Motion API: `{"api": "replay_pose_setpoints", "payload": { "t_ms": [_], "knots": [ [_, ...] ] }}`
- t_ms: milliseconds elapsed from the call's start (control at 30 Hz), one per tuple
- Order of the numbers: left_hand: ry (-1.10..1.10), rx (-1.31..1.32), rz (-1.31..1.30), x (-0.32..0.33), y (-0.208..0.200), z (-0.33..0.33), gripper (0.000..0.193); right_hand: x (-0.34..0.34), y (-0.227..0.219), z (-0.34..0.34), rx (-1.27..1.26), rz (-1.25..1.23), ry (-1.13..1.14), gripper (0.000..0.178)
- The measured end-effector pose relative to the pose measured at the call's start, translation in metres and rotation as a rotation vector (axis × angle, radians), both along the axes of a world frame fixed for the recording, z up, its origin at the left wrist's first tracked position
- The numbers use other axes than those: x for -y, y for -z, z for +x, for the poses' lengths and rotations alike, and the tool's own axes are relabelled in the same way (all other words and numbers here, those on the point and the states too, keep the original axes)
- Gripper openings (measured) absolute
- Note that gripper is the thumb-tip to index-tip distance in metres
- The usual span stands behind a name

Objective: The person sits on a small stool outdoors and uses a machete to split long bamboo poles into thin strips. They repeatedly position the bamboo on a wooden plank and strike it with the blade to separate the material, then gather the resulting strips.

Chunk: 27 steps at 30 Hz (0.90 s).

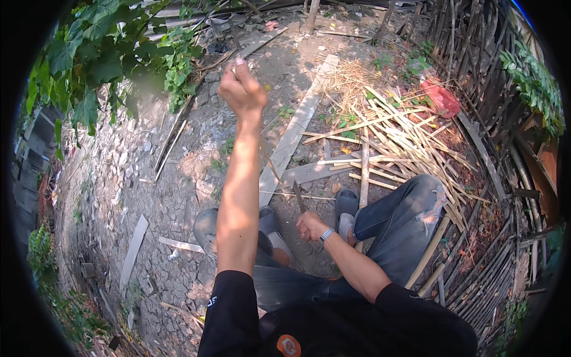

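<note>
My left hand (pixel 241 89) is raised far out in front, closed in a fist, with a pale end poking out of its top. A thin bamboo strip (pixel 272 168) slants down beside that forearm toward my knees, so the fist seems to grip this strip. My right hand (pixel 311 226) rests low between my knees, wearing a wristwatch. It is closed on the handle of a knife (pixel 298 196), whose dark blade points up and away. I sit in blue jeans (pixel 404 220) with grey shoes (pixel 207 226) on cracked earth.
A pile of split bamboo strips (pixel 389 137) lies ahead on the right, with a red plastic bag (pixel 441 98) behind it. A long pale plank (pixel 292 135) runs across the ground. A bamboo fence (pixel 482 268) borders the right side. Leafy vines (pixel 101 53) hang at the upper left.
</note>
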State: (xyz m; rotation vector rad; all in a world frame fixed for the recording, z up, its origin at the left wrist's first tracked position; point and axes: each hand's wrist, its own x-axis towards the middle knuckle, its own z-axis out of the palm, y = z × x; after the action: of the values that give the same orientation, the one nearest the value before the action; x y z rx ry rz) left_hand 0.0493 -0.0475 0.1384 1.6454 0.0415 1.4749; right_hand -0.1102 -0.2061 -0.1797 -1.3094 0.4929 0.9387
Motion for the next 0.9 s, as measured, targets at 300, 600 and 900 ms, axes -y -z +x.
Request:
{"api": "replay_pose_setpoints", "payload": {
  "t_ms": [300, 600, 900],
  "knots": [
    [0.426, -0.011, -0.249, -0.072, 0.005, -0.008, 0.044, 0.017, -0.206, 0.079, 0.668, 0.500, 0.388, 0.020],
    [0.326, -0.049, -0.123, -0.049, -0.007, -0.031, 0.045, -0.052, -0.010, -0.006, 0.170, -0.252, -0.129, 0.008],
    [0.462, -0.011, -0.230, -0.072, 0.015, -0.035, 0.033, 0.000, -0.099, 0.035, 0.367, 0.210, 0.254, 0.011]
  ]
}}
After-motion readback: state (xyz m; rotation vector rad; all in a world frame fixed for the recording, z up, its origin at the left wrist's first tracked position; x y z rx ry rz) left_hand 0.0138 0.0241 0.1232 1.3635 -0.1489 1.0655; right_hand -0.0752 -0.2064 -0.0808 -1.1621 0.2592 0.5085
